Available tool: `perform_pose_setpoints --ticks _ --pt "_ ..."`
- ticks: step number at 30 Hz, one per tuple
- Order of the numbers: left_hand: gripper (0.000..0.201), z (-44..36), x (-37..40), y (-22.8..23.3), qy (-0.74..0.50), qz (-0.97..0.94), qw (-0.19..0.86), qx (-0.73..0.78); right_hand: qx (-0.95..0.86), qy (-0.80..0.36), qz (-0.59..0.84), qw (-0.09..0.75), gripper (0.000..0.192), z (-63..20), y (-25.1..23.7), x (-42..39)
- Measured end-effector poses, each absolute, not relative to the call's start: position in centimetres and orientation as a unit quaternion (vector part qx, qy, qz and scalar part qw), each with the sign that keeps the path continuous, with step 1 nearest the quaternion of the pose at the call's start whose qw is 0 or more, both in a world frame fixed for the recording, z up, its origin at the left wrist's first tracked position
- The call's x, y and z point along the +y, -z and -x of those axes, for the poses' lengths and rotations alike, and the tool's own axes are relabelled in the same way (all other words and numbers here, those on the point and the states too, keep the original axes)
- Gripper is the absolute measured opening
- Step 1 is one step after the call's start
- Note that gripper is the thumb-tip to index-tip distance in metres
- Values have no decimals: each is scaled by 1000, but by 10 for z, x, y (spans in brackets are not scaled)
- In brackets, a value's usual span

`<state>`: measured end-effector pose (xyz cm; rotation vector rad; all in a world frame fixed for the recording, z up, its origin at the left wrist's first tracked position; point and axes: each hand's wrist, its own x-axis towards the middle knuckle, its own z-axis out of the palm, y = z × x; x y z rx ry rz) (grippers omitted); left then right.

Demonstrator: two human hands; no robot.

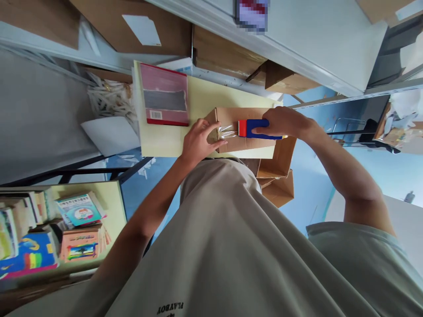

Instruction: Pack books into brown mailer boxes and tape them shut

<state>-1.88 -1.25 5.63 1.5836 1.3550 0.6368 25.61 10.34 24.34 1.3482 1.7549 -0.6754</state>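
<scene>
A closed cardboard box (231, 115) lies on the pale yellow tabletop (163, 143) in front of me. My left hand (199, 140) steadies its left end, thumb and index finger apart across the top edge. Between them a strip of clear packing tape (227, 131) stretches along the top of the box. My right hand (279, 122) grips a blue and red tape dispenser (254, 129) from above. The dispenser's red toothed front points left, toward my left hand, over the box top. The tape roll inside it is hidden.
A red-edged book or folder (164, 99) lies left on the table. Open cardboard boxes (277, 187) stand below the table's right end. A white metal shelf (297, 53) runs along the back. Another table at lower left bears books (81, 211).
</scene>
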Motion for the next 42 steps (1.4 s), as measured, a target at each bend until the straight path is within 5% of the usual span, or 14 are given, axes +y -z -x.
perform_pose_setpoints --ticks 3,10,24,34,42 --pt "73 14 -20 -65 -251 -663 427 561 703 272 -522 399 80 -259 -237 105" --pt "127 -51 -24 -82 -225 -756 370 492 726 300 -498 368 79 -263 -233 104" --pt "151 -47 -15 -76 -64 -795 320 511 749 324 -472 333 60 -358 -232 110" --pt "159 -45 -18 -77 -57 -788 311 529 659 332 -529 419 68 -510 -237 127" --pt "158 -50 -18 -82 -53 -780 312 540 713 336 -523 324 64 -519 -161 102"
